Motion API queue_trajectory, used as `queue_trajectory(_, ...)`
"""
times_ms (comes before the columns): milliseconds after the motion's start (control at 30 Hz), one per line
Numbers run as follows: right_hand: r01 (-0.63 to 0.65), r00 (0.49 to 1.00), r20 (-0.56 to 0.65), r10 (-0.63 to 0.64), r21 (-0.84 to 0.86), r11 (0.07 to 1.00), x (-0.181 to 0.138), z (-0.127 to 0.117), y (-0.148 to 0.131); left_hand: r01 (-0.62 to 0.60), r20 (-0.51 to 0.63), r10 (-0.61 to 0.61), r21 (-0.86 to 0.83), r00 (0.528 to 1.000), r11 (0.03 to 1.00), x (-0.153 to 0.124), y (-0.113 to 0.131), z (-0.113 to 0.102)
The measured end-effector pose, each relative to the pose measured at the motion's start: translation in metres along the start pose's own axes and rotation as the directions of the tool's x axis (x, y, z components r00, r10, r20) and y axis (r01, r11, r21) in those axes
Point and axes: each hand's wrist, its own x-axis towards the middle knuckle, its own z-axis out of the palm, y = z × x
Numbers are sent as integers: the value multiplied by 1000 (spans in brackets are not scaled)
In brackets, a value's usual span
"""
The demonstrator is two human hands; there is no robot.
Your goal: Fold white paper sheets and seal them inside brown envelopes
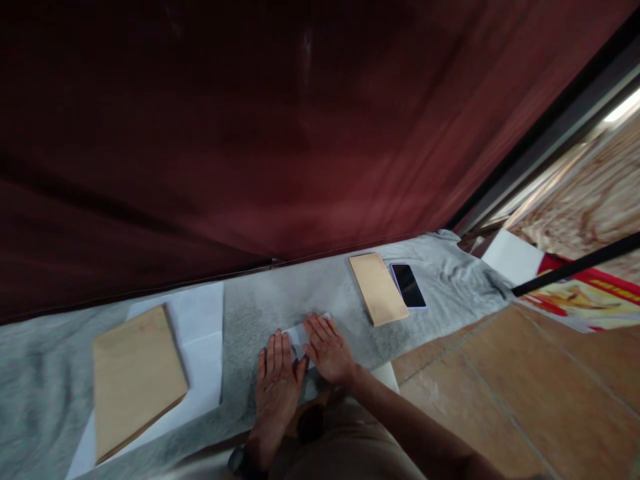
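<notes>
A small piece of folded white paper [298, 337] lies on the grey cloth [250, 300] in front of me. My left hand [278, 377] rests flat on its left part, fingers stretched out. Over its right part lies my right hand [329, 348], also flat, with the fingers extended. Both palms face down, and they cover much of the paper. The thumbs come close together at its near edge. To the right of my hands is a brown paper envelope stack [379, 288].
A phone [409, 285] lies beside the brown stack. At the left, larger brown envelopes [137, 377] sit on white sheets [203, 337]. A dark red curtain [280, 147] rises behind the cloth. A printed box [590, 293] stands at the right, above the tiled floor [480, 380].
</notes>
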Motion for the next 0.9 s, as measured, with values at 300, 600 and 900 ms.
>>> queue_trajectory(300,-4,1000,-31,4,-1,1000,-8,0,15,-27,-5,28,65,1000,998,4,-2,-3)
queue_trajectory(600,-65,990,124,63,13,998,22,-20,36,11,72,-10,-18,997,1000,43,-28,-9)
queue_trajectory(900,-53,985,170,37,93,994,50,-37,48,86,266,-35,-182,963,980,77,-34,-26)
